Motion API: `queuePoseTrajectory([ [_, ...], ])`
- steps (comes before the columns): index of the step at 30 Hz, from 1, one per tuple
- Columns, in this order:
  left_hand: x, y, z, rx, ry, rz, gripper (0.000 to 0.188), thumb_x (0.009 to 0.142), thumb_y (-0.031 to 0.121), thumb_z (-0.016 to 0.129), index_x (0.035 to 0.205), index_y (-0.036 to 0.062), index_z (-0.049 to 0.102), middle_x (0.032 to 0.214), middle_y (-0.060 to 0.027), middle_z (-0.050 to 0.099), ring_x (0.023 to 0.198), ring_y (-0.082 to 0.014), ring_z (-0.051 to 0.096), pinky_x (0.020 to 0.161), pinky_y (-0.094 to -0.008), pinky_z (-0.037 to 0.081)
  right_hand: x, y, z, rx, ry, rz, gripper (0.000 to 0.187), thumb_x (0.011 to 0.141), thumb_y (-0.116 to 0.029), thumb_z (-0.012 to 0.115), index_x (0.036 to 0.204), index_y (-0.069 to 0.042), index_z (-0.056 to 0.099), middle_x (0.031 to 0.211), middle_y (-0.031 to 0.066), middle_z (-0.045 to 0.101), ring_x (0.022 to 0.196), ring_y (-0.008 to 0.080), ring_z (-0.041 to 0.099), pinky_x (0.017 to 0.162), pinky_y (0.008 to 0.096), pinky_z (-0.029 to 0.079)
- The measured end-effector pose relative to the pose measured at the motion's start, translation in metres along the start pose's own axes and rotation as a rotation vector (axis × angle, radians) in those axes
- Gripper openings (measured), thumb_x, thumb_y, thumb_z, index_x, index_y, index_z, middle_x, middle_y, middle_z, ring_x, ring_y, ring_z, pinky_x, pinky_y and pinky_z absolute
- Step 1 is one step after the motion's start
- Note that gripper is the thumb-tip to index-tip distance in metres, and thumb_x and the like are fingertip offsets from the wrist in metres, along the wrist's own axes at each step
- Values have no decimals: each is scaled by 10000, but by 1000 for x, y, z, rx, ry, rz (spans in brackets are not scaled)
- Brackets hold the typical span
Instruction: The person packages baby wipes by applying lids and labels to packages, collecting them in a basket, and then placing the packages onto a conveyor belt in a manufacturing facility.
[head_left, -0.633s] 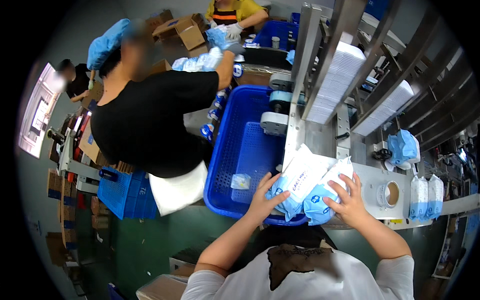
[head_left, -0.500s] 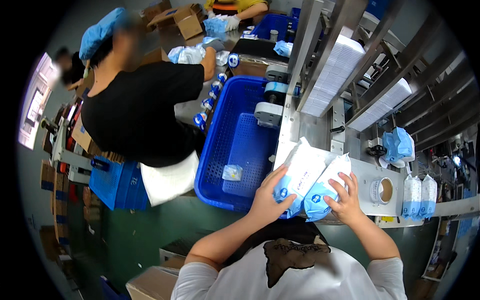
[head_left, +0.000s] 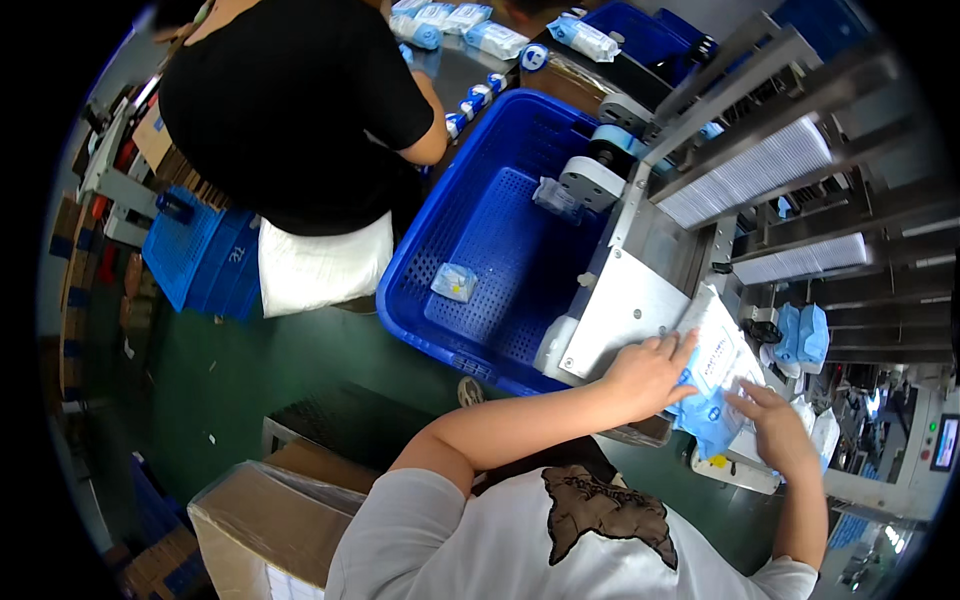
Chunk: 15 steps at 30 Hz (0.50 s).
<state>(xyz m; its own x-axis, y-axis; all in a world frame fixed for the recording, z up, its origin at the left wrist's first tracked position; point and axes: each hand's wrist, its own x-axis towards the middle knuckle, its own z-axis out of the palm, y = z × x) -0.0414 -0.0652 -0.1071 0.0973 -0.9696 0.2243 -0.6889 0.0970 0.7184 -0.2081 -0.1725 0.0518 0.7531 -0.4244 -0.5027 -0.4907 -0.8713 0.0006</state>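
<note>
Left hand [head_left: 650, 378] lies with its fingers along the left edge of a soft white-and-blue pack [head_left: 715, 368]; its underside is hidden, so I cannot tell how far it closes. Right hand [head_left: 780, 428] is loosely open, its slightly bent fingers touching the pack's right side without wrapping around it. Probably both sides are supported because such soft film bends easily.

Among the things around, the largest is the metal frame [head_left: 840, 88] of the machine. Its slanted rails run alongside a white stack [head_left: 750, 170], perhaps so that the pieces remain aligned. Next comes the blue crate [head_left: 510, 230], set close against the machine's end, seemingly to catch what drops there. Smaller is the pale metal plate [head_left: 630, 315]; the pack is at its right end, tilted, and whether they touch is unclear. Smallest is a crumpled packet [head_left: 455, 282], lying inside the crate.
</note>
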Motion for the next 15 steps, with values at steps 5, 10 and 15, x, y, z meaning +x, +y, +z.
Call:
queuePoseTrajectory([
  [5,-20,-27,-29,-195,224,306,390,741,411,665,889,52,624,758,-76,605,708,-238,563,593,-334,465,111,-82,-64,317,168,-383,437,729,48,551,1159,-33,560,1117,174,593,1030,364,551,880,407,438],
  [10,-22,-147,-69,-478,714,88,53,784,75,576,744,42,589,692,-112,588,617,-286,571,542,-350,447,254,-104,2,119,304,-614,355,760,-219,640,1049,-16,594,1121,143,571,1032,319,535,977,436,376],
  [15,-12,-341,-7,-216,485,-525,99,812,132,606,848,40,610,813,-127,634,719,-271,624,639,-362,496,278,-110,19,116,397,-797,204,651,-236,639,765,-68,618,787,55,591,832,240,561,851,420,430],
])
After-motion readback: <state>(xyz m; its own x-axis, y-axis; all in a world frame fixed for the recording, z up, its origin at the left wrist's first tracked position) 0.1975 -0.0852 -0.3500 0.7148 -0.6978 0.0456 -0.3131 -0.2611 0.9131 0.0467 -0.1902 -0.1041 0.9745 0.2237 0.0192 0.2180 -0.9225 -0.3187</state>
